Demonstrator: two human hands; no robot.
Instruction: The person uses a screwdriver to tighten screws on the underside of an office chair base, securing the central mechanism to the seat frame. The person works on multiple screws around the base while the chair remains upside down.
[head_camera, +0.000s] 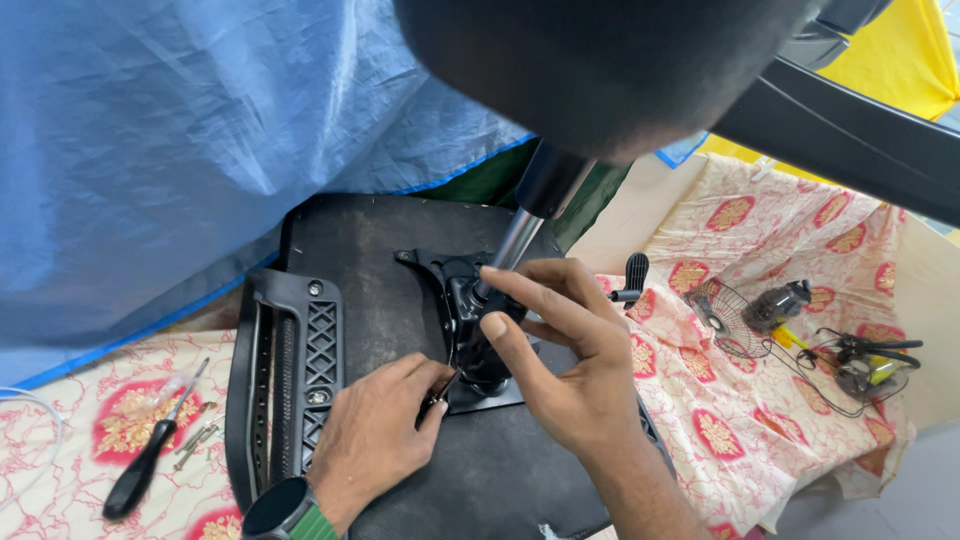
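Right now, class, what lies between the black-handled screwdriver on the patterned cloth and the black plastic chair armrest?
In the head view, a few loose silvery screws lie on the cloth between the black-handled screwdriver and the black plastic chair armrest.

head-worn camera, looking steeply down, close above upturned chair seat (400, 250)
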